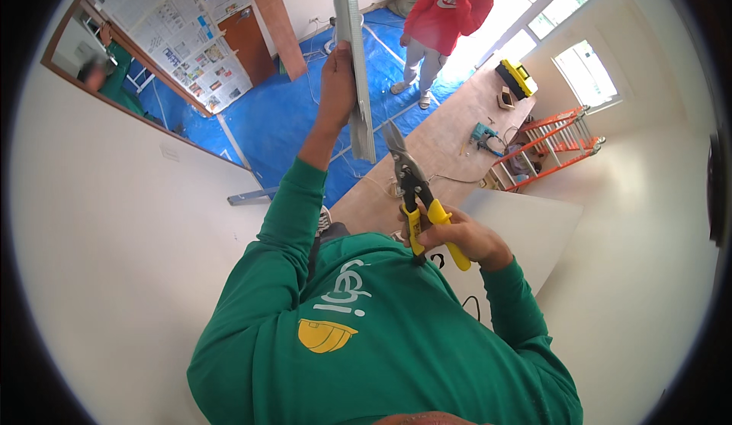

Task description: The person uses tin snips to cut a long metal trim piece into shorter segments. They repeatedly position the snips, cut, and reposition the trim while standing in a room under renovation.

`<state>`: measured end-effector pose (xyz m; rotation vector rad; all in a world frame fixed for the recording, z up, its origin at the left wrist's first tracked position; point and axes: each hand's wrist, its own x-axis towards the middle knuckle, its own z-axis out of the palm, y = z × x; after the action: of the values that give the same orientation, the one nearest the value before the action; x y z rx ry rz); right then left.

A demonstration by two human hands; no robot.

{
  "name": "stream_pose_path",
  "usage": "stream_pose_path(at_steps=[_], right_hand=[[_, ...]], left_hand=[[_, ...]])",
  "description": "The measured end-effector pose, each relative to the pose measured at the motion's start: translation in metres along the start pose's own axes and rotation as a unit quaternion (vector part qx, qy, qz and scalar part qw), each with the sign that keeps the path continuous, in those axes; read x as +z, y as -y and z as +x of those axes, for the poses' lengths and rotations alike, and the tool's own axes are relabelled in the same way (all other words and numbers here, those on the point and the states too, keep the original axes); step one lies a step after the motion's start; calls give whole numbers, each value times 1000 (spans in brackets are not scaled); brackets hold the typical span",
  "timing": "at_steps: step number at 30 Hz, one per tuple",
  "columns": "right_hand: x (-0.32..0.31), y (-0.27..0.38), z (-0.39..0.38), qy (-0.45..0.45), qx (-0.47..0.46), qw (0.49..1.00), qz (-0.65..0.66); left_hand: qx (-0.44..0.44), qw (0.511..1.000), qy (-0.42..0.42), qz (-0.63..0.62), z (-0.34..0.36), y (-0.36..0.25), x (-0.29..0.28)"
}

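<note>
My left hand (337, 85) is raised in front of me, its fingers closed around a length of galvanized metal channel (363, 116). The channel stands nearly upright in the picture, with a ribbed side showing. Lower and to the right, my right hand (476, 239) grips a pair of tin snips (412, 183) by their yellow and black handles. The handles are spread apart, and the blades point up toward the channel's lower end. A small gap seems to lie between the blades and the metal, though depth is hard to judge.
Blue sheeting (267, 123) covers the floor ahead. A person in a red top (446, 13) stands beyond, near a bright opening. On the long brown board (450, 131) lie a teal power tool (486, 136) and a black-and-yellow toolbox (517, 79). An orange ladder (549, 144) leans at right.
</note>
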<state>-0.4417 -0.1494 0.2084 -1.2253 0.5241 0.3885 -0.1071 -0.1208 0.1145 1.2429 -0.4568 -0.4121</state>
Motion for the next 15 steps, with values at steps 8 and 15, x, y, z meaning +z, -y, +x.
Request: stream_pose_path(at_steps=[8,15], right_hand=[[8,0,13,1,-28,1000,-1],[13,-6,20,-55,-38,998,10]], left_hand=[[32,998,-2,52,-24,-35,29],[51,995,34,77,-36,-33,35]])
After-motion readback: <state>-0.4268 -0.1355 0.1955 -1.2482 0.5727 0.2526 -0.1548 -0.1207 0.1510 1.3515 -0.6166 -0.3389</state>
